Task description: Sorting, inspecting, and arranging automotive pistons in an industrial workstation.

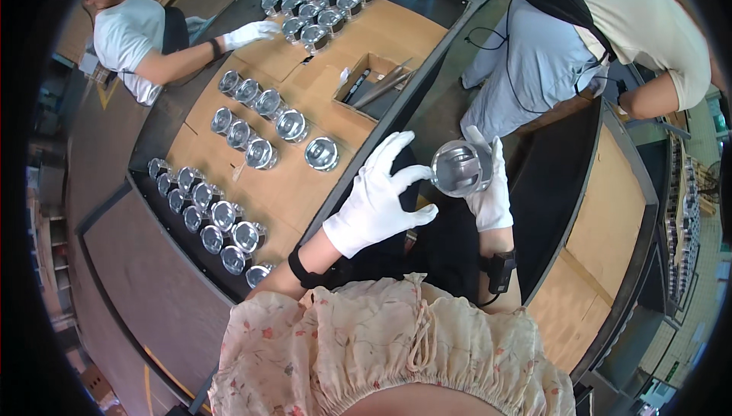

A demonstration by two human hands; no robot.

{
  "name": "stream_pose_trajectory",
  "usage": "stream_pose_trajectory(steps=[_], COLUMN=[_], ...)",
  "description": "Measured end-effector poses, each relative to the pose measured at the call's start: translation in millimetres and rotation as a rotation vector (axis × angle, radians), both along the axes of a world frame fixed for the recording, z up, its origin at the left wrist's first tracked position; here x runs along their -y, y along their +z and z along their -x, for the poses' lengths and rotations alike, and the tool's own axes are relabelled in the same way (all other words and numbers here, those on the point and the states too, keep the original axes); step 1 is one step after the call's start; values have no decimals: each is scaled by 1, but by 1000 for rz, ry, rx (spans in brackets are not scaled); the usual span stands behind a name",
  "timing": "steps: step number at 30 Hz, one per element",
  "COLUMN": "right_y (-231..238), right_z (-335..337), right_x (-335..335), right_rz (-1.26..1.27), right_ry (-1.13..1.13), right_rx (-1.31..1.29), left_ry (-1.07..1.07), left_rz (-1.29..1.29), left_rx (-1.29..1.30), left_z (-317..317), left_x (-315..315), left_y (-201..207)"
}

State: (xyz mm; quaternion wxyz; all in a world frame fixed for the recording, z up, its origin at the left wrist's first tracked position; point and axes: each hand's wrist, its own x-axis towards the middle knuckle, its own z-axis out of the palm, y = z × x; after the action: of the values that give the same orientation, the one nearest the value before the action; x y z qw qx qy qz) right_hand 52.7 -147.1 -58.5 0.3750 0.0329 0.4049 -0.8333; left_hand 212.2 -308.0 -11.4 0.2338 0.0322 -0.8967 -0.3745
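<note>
A shiny metal engine piston (pixel 462 167) is in my right hand (pixel 492 187), gloved in white, whose fingers wrap its right side; its hollow underside faces up. My left hand (pixel 379 195), also white-gloved, is just left of the piston with its fingers spread. Its index fingertip is at the piston's rim; I cannot tell whether it touches. Nothing is in the left hand. On the cardboard-covered table (pixel 305 195) to the left, another piston (pixel 322 154) stands nearest my left hand.
More pistons stand in groups: a middle group (pixel 261 153), a near-left group (pixel 224 215) and a far group (pixel 315 37). A cardboard box (pixel 373 86) holds a marker and metal tools. A co-worker's gloved hand (pixel 252 34) rests over the table. Another person (pixel 534 57) stands ahead, by a second cardboard-topped table (pixel 587 256).
</note>
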Motion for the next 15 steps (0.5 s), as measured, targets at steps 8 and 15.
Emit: stream_pose_trajectory(steps=[8,15], right_y=[18,22], right_z=[-20,-9], right_x=[-3,-2], right_rz=[-93,-940], right_ry=[12,-456], right_rx=[-276,-1414], left_ry=[-106,114], left_rz=[70,-1], left_rx=[9,117], left_z=[26,4], left_x=[-10,-1], left_y=[10,-29])
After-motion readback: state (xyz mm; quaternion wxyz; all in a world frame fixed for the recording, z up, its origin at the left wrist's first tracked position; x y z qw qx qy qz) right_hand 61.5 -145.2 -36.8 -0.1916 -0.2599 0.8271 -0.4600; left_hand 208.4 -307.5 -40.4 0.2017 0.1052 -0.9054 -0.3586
